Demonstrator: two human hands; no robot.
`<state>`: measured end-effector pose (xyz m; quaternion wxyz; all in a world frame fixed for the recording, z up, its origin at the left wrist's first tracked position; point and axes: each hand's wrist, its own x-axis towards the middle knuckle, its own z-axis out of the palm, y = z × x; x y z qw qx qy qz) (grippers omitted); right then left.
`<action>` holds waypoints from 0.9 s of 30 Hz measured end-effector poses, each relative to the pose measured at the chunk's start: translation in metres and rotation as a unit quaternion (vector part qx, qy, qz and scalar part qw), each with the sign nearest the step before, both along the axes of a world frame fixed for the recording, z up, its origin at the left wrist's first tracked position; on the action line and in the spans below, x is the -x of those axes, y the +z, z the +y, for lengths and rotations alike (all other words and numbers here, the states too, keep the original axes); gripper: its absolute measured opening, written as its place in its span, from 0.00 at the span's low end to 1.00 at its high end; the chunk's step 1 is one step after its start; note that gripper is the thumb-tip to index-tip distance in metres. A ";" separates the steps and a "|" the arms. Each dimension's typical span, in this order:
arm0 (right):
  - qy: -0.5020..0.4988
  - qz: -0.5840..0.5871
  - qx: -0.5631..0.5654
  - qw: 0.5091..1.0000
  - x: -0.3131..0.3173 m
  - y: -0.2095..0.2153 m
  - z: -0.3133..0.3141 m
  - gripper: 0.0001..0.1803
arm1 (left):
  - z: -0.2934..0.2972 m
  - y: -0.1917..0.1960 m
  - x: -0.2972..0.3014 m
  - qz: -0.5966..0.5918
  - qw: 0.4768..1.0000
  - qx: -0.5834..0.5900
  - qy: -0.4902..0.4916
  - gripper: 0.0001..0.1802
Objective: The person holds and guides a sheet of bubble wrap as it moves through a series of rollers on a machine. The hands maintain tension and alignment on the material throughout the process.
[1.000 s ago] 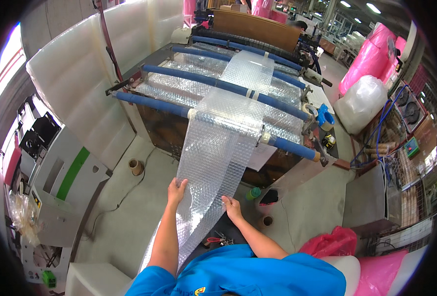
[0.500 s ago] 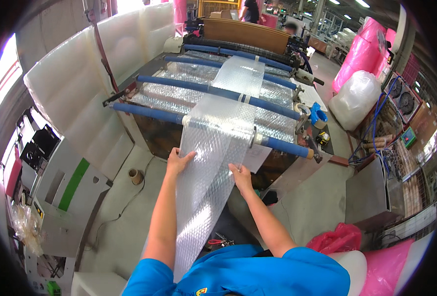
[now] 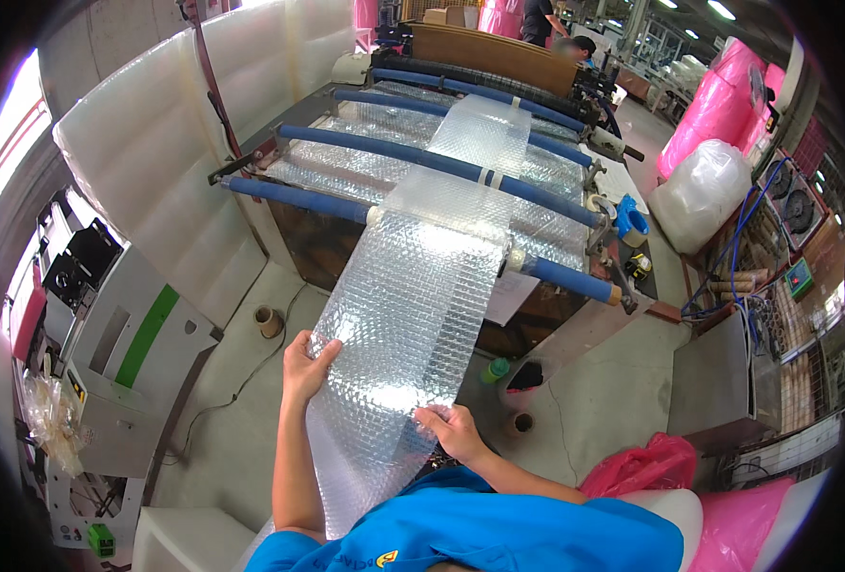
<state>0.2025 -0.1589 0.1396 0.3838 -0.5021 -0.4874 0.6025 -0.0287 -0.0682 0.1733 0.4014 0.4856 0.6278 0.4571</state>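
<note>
A long strip of clear bubble wrap (image 3: 413, 305) comes over the front blue roller (image 3: 298, 198) of a machine and slopes down toward my body. My left hand (image 3: 308, 362) pinches its left edge, thumb on top and fingers underneath. At the right edge, a little nearer to me, my right hand (image 3: 451, 427) grips the film between thumb and fingers. Between my hands the sheet is fairly flat and shiny with reflected light. Its lower end hangs past my blue shirt, partly hidden.
Several blue rollers cross the machine, with a tape dispenser (image 3: 631, 217) and a tape measure (image 3: 639, 266) at its right side. On the floor are a cardboard core (image 3: 268, 321) and a green bottle (image 3: 495, 370). Pink rolls (image 3: 713, 105) stand far right; two people are beyond the machine.
Both hands have moved down toward my body, my left also leftward, drawing the bubble wrap with them. The strip now lies flatter and wider. My view has shifted slightly.
</note>
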 end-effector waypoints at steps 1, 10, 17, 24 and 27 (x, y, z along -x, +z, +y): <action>-0.015 0.036 0.009 0.999 0.001 0.005 -0.001 0.14 | 0.000 -0.002 0.001 0.007 1.000 0.005 -0.002 0.16; -0.038 -0.042 -0.022 0.998 -0.022 -0.116 0.048 0.15 | 0.033 -0.102 -0.009 0.013 0.999 0.028 -0.023 0.16; -0.051 -0.083 -0.033 0.995 -0.020 -0.123 0.059 0.18 | 0.036 -0.114 -0.017 0.061 0.998 -0.023 0.015 0.19; -0.078 -0.102 -0.020 0.991 -0.016 -0.129 0.055 0.18 | 0.028 -0.111 -0.029 0.244 0.963 0.051 0.101 0.29; -0.087 -0.068 -0.035 0.993 -0.016 -0.125 0.056 0.19 | 0.022 -0.111 -0.030 0.252 0.960 0.051 0.112 0.30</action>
